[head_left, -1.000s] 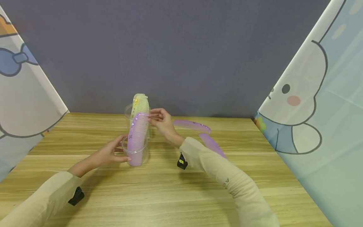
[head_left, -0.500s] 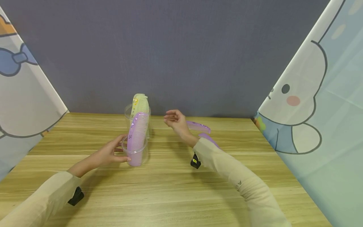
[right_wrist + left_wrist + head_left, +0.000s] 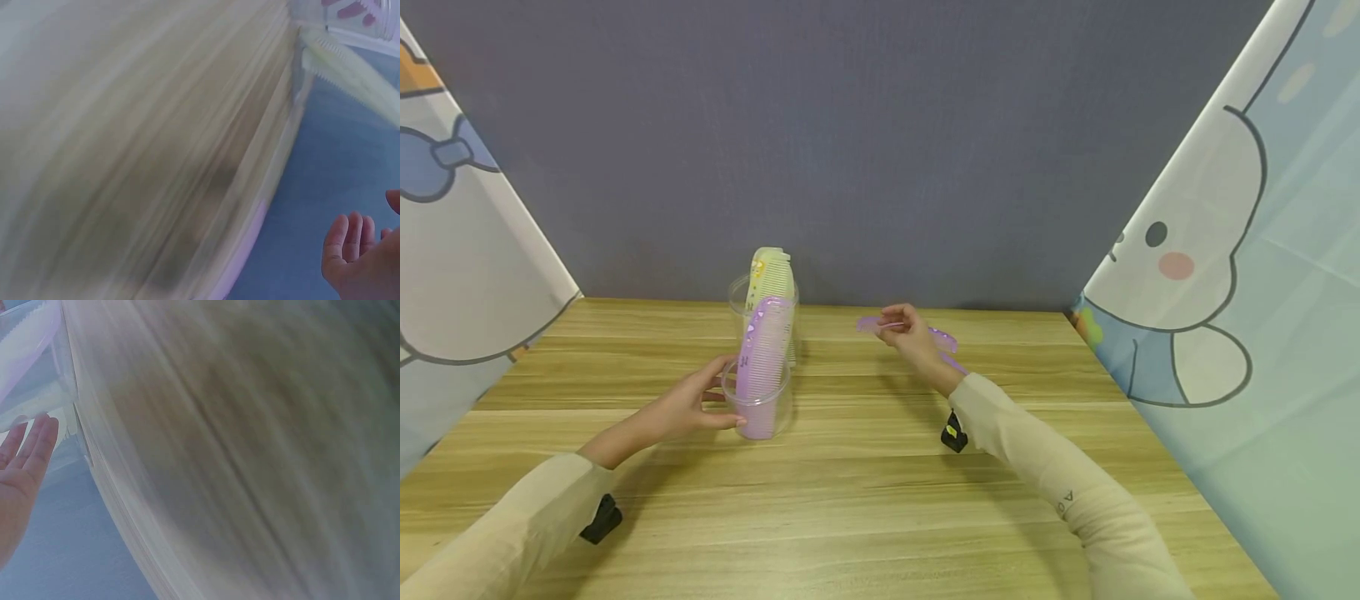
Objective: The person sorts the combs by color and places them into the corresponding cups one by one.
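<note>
My left hand holds a clear plastic cup near its base, thumb in front and fingers at the far side. A purple comb stands tilted in that cup, teeth to the right. Over a purple comb lying on the table is my right hand, covering its middle. Its loosely bent fingers hold nothing that I can make out; in the right wrist view the fingers are apart from any comb. Another purple comb is mostly hidden behind the right wrist.
Behind the near cup stands a second clear cup with pale yellow comb ends rising from it. A grey wall borders the wooden table at the back. Printed cartoon panels flank both sides.
My right hand has let go of the purple comb in the near cup and moved right to above the purple comb on the table. The left hand and both cups have stayed put.
</note>
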Action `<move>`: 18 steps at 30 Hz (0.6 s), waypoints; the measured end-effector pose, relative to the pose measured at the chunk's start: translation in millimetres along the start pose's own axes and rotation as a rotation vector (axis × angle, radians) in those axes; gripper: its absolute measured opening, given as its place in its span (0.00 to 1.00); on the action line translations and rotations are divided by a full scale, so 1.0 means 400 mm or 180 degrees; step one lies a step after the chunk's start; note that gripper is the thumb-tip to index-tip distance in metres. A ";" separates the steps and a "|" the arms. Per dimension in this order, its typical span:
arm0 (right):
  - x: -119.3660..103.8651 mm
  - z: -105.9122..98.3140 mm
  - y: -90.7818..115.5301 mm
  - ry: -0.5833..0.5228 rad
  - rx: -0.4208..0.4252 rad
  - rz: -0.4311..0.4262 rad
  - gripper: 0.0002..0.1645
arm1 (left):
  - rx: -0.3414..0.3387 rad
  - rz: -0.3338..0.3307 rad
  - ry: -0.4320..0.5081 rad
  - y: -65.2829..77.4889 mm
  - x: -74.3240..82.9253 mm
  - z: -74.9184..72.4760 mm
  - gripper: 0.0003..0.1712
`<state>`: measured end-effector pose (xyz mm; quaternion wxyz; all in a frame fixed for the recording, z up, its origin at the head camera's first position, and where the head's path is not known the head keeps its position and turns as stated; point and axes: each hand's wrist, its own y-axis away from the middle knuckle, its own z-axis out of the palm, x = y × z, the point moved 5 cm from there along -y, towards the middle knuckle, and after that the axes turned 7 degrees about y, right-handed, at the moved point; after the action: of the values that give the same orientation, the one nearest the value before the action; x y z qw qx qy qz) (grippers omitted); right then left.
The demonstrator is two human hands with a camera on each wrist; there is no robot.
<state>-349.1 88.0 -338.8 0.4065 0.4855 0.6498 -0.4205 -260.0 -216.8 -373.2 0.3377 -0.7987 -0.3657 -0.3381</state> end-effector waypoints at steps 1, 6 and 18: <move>0.006 -0.007 0.002 0.0017 -0.0009 0.0019 0.20 | -0.0002 -0.0015 -0.0007 0.000 0.000 0.000 0.46; 0.041 -0.044 0.013 0.0205 -0.0065 0.0152 0.23 | -0.0018 -0.0052 0.0013 0.001 0.001 0.001 0.46; 0.111 -0.133 0.043 0.0680 -0.0129 0.0194 0.25 | -0.0026 -0.0026 0.0040 0.000 0.002 0.001 0.47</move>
<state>-347.5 153.9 -366.3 0.3572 0.5388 0.6828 -0.3406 -259.4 -216.0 -372.8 0.3354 -0.7965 -0.3654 -0.3460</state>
